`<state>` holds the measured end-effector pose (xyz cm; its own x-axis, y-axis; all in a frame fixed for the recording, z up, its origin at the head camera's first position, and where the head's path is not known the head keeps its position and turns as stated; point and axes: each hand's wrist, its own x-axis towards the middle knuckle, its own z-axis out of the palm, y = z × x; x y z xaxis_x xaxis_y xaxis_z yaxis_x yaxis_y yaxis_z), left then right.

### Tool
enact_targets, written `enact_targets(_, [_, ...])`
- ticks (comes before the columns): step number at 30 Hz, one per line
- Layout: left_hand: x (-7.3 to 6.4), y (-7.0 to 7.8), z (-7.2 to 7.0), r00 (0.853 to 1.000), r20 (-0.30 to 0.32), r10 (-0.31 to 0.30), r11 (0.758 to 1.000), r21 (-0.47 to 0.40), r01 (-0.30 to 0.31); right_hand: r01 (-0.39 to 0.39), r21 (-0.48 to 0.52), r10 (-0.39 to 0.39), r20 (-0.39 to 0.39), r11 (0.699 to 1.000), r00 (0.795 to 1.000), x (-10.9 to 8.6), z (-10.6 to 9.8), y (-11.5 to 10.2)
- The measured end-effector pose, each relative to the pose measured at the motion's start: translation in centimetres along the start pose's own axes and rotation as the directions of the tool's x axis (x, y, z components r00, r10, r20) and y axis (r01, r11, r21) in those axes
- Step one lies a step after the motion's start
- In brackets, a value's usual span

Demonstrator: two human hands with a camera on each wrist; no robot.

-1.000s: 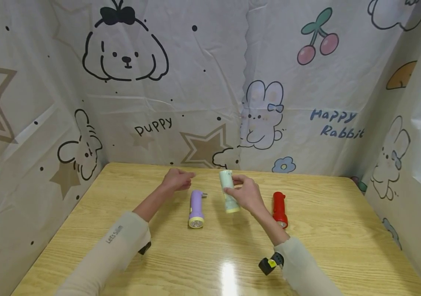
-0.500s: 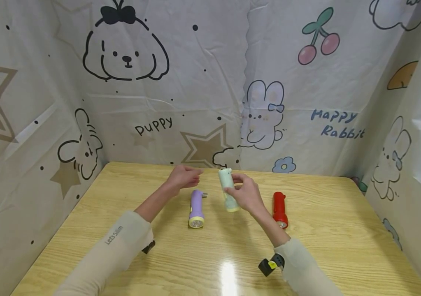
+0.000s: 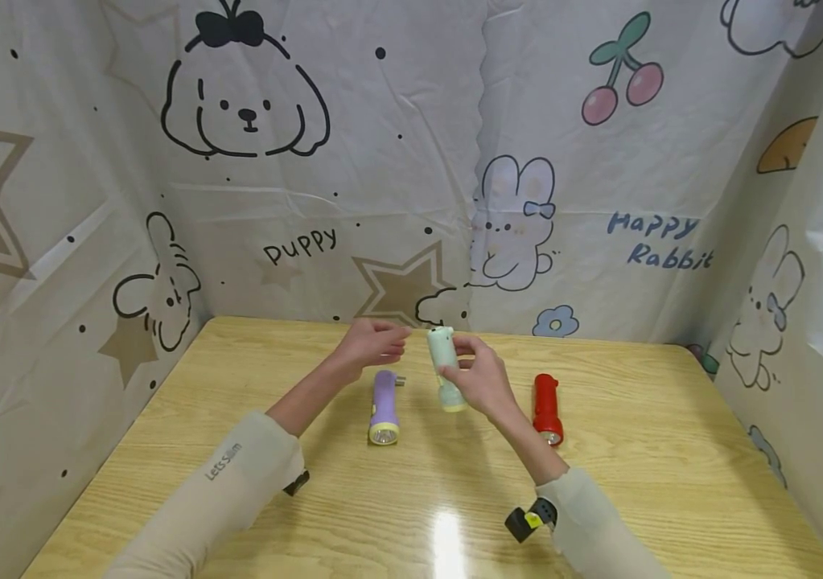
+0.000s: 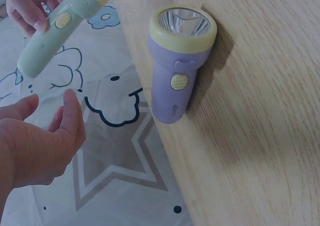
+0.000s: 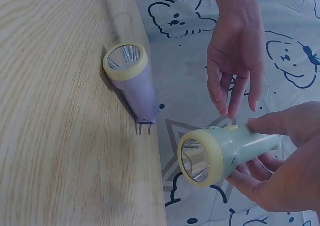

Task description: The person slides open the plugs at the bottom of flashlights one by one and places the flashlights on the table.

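Observation:
A pale green flashlight (image 3: 444, 366) with a cream-yellow head is held above the table by my right hand (image 3: 482, 376), thumb on one side and fingers on the other. In the right wrist view its lens end (image 5: 200, 158) faces the camera. My left hand (image 3: 373, 344) hovers just left of it, fingers loosely extended and touching nothing; a small gap parts it from the green flashlight. A purple flashlight (image 3: 384, 406) with a yellow head lies below the left hand, its metal plug prongs (image 5: 144, 129) sticking out at the tail end.
A red flashlight (image 3: 546, 410) lies on the wooden table (image 3: 397, 515) to the right of my right hand. Printed cloth (image 3: 397, 185) hangs behind the table and along both sides. Each wrist wears a black camera (image 3: 523, 524).
My left hand has moved rightward and slightly up, toward the green flashlight. The right hand keeps its hold and has barely moved, with the flashlight raised very slightly.

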<state>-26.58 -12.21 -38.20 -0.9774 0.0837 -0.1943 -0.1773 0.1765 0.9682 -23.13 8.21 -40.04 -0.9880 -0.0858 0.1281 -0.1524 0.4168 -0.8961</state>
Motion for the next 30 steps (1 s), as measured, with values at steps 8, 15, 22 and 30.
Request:
enact_targets(8, [-0.5, 0.6, 0.7, 1.000, 0.017, 0.024, 1.000, -0.010, -0.024, 0.009, -0.005, -0.009, -0.004, 1.000, 1.000, -0.3, 0.0, -0.1])
enact_targets(15, [-0.7, 0.8, 1.1, 0.999, 0.026, 0.039, 0.999, -0.015, -0.038, 0.023, 0.002, -0.023, -0.007, 1.000, 1.000, -0.4, 0.0, -0.1])
enact_targets(22, [-0.9, 1.1, 1.6, 0.997, 0.043, 0.057, 0.998, -0.019, -0.056, 0.034, 0.023, -0.033, -0.011, 0.999, 0.999, -0.5, 0.2, 0.0])
enact_targets(30, [-1.4, 1.4, 2.0, 0.991, 0.080, 0.107, 0.994, -0.035, -0.104, 0.040, 0.072, -0.039, -0.019, 0.997, 0.999, -0.7, 0.3, 0.0])
